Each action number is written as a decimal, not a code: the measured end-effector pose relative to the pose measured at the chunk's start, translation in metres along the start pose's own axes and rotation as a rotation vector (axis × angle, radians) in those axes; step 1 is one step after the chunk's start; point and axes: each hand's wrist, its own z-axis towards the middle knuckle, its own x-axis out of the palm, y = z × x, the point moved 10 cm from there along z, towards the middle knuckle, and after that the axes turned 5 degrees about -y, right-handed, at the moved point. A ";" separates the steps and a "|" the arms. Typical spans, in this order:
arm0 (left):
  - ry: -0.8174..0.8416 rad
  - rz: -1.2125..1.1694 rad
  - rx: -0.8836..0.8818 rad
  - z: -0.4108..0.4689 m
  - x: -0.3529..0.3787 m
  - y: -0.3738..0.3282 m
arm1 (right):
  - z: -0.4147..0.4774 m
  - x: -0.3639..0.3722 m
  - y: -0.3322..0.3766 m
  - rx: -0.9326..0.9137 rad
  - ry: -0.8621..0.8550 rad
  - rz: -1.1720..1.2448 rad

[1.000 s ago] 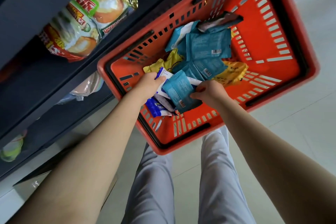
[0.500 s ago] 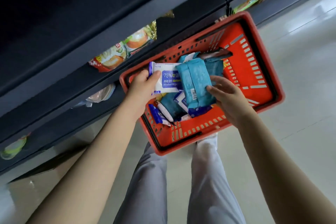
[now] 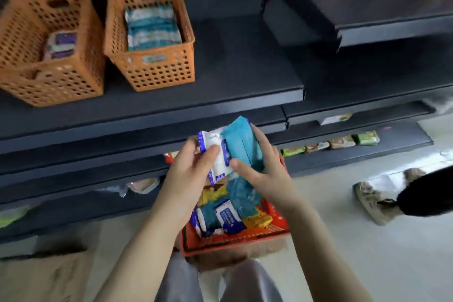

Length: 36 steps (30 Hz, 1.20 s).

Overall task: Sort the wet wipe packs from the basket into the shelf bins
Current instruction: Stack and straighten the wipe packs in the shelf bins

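Note:
My left hand (image 3: 190, 174) grips a white-and-blue wet wipe pack (image 3: 214, 154). My right hand (image 3: 264, 169) holds a teal wet wipe pack (image 3: 241, 143) beside it; both packs are lifted above the red basket (image 3: 235, 240). The basket sits below my hands and holds several more teal, white-blue and yellow packs. On the dark shelf at upper left stand two orange perforated bins: the left bin (image 3: 49, 76) holds purple-white packs, the right bin (image 3: 159, 66) holds teal packs.
Dark shelves (image 3: 245, 68) run across the view, with snack packets (image 3: 331, 143) on lower tiers and orange bags at top right. Another person's sandalled feet (image 3: 372, 201) stand on the floor to the right. A cardboard box (image 3: 41, 277) lies at lower left.
Both hands rose out of the basket with their packs, coming together above it. The view tilted up, bringing the orange shelf bins and another person's feet into sight.

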 end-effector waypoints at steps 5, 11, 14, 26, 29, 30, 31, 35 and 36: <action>-0.065 -0.136 0.056 -0.024 -0.041 -0.045 | -0.012 0.028 0.051 0.013 0.129 0.193; -0.085 -0.178 0.058 -0.036 -0.123 -0.079 | -0.019 0.107 0.098 0.048 0.229 0.257; -0.140 -0.189 0.078 -0.033 -0.191 -0.099 | -0.014 0.160 0.115 0.127 0.231 0.497; -0.356 -0.315 0.125 -0.007 -0.387 -0.123 | 0.042 0.258 0.150 0.212 -0.124 0.588; -0.354 -0.329 0.127 0.010 -0.393 -0.126 | 0.054 0.267 0.167 0.128 -0.057 0.530; -0.350 -0.330 0.125 0.018 -0.392 -0.127 | 0.059 0.268 0.175 0.087 -0.027 0.503; -0.347 -0.327 0.119 0.027 -0.390 -0.129 | 0.064 0.267 0.182 0.043 -0.011 0.477; -0.310 -0.303 0.093 0.071 -0.373 -0.137 | 0.097 0.223 0.194 -0.114 -0.202 0.285; -0.297 -0.296 0.093 0.084 -0.368 -0.141 | 0.108 0.207 0.196 -0.141 -0.281 0.225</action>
